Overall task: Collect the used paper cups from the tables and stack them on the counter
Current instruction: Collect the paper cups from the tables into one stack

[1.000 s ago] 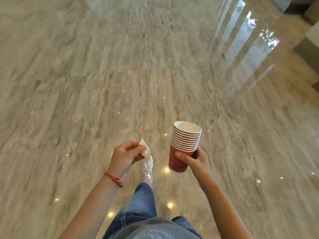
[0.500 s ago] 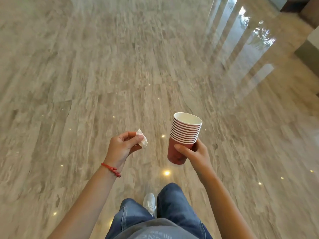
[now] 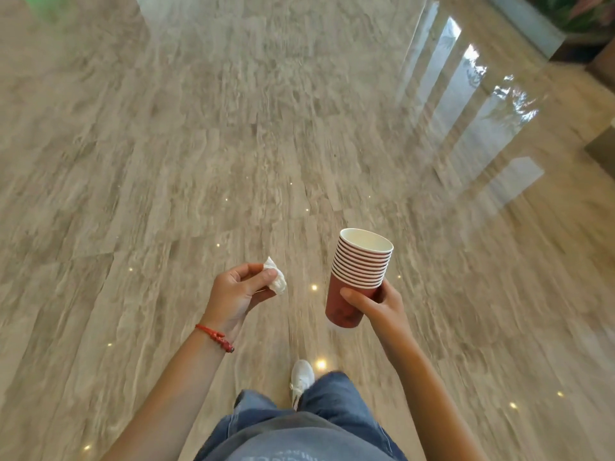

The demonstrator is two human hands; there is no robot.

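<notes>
Stack of cups [image 3: 361, 277]: red paper, white rims, nested, upright with a slight tilt, carried in the air over the floor [image 3: 166, 161]. Right hand [image 3: 379, 302] grips the lowest cup, thumb across the front, fingers curled behind. Left hand [image 3: 238, 294], just beside and apart from the stack, pinches a crumpled white tissue [image 3: 276, 281] between thumb and fingers. Red bracelet [image 3: 214, 337] on the left wrist. Below: blue jeans [image 3: 332, 404], one white shoe [image 3: 301, 377] on polished stone-pattern tile.

Right hand [image 3: 379, 302] grips a nested stack of red paper cups [image 3: 357, 277] at four o'clock; left hand [image 3: 238, 294] pinches a crumpled white tissue [image 3: 278, 281] at seven o'clock, above polished stone floor [image 3: 199, 144].
</notes>
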